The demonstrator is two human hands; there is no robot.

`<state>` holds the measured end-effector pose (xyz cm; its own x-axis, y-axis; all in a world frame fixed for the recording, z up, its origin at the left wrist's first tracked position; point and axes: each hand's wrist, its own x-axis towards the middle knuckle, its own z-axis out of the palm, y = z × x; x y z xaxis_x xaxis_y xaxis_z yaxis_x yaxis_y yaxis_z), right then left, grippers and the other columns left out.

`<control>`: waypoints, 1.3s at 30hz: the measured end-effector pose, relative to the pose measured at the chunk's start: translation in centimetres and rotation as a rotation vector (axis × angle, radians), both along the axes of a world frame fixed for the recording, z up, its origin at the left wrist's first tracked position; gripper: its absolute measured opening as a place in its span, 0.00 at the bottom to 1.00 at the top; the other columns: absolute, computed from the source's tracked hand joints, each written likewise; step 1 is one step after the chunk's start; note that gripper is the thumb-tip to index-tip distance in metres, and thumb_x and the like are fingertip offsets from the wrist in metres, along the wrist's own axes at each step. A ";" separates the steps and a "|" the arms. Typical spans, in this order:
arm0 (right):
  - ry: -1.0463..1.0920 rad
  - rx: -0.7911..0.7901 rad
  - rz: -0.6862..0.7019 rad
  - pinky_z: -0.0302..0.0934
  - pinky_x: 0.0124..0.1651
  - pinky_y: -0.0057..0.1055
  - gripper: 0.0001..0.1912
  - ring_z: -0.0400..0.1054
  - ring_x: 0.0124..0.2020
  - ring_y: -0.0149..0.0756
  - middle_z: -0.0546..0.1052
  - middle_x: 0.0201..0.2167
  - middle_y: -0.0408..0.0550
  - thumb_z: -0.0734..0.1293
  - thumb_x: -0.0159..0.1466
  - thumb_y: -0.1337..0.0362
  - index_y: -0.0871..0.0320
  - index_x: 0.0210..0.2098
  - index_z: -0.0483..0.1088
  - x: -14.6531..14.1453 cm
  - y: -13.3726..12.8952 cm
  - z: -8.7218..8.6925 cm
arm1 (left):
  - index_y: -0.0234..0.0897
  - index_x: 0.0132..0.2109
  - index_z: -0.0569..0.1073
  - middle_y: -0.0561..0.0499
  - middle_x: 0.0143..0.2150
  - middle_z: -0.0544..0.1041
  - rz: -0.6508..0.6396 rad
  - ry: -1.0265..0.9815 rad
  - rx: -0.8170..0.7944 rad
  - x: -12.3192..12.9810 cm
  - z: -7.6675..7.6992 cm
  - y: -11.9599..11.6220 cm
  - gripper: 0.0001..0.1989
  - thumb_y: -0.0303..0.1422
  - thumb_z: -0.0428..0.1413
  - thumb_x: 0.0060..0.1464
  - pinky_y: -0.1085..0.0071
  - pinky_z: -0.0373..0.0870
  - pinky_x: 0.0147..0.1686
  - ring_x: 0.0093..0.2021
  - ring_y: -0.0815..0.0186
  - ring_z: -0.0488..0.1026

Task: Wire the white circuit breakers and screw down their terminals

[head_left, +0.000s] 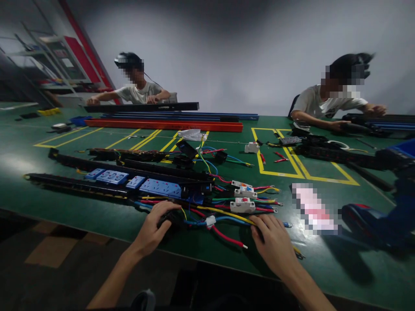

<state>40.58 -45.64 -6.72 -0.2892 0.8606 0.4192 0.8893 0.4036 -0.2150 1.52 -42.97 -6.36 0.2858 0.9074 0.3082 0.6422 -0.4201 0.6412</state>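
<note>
My left hand [157, 223] curls round a black part [174, 218], whose exact kind I cannot make out, at the near edge of the table. Blue, red and yellow wires run from there to the right, with a white tag [210, 222] on them. Closed over the yellow wire [231, 214] is my right hand [272, 239]; wire ends with lugs show beyond its fingers. A red wire [228, 238] with a bare tip lies loose between the hands. Just behind, a long black power strip with blue sockets [160, 187] lies beside white circuit breakers [243, 205].
Two people work across the green table [227, 170]. An orange channel [162, 125] and blue rails lie at the back. A power drill [366, 220] stands at the right. Another breaker [251, 147] and short red pieces [263, 158] lie within yellow tape lines.
</note>
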 end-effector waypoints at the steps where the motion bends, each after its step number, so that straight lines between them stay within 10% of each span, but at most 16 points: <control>1: 0.000 -0.011 -0.008 0.57 0.49 0.38 0.12 0.66 0.45 0.40 0.75 0.43 0.48 0.61 0.68 0.67 0.56 0.48 0.72 0.0 0.0 0.0 | 0.41 0.57 0.70 0.47 0.57 0.72 -0.022 0.015 0.019 0.3 0.1 -0.3 0.20 0.31 0.49 0.59 0.54 0.59 0.63 0.60 0.55 0.65; 10: -0.032 -0.036 -0.046 0.58 0.48 0.39 0.10 0.65 0.45 0.42 0.74 0.42 0.49 0.62 0.68 0.65 0.57 0.46 0.73 -0.4 0.2 -0.1 | 0.42 0.64 0.62 0.44 0.62 0.68 -0.024 0.202 0.110 0.6 1.5 -3.3 0.35 0.32 0.62 0.49 0.51 0.62 0.63 0.63 0.52 0.63; 20: -0.012 0.072 -0.009 0.59 0.46 0.40 0.11 0.65 0.44 0.42 0.73 0.42 0.49 0.62 0.65 0.70 0.57 0.46 0.72 -0.5 0.2 0.7 | 0.44 0.62 0.63 0.45 0.57 0.72 0.088 0.092 0.182 0.5 -1.3 -4.4 0.29 0.35 0.62 0.55 0.55 0.70 0.57 0.57 0.55 0.70; 28: 0.105 0.051 0.359 0.57 0.48 0.35 0.14 0.63 0.44 0.38 0.73 0.44 0.48 0.63 0.63 0.73 0.56 0.48 0.69 -10.6 -0.4 6.5 | 0.41 0.58 0.63 0.42 0.56 0.69 0.202 -0.092 0.274 2.6 -2.3 -5.0 0.27 0.30 0.61 0.52 0.52 0.69 0.57 0.58 0.54 0.68; 39: -0.236 -0.057 0.529 0.50 0.48 0.41 0.04 0.62 0.44 0.43 0.77 0.36 0.52 0.66 0.62 0.70 0.60 0.38 0.71 -18.3 4.1 3.9 | 0.40 0.59 0.62 0.42 0.51 0.70 0.416 0.047 0.327 2.1 -3.3 -6.3 0.30 0.34 0.62 0.50 0.53 0.71 0.51 0.52 0.52 0.70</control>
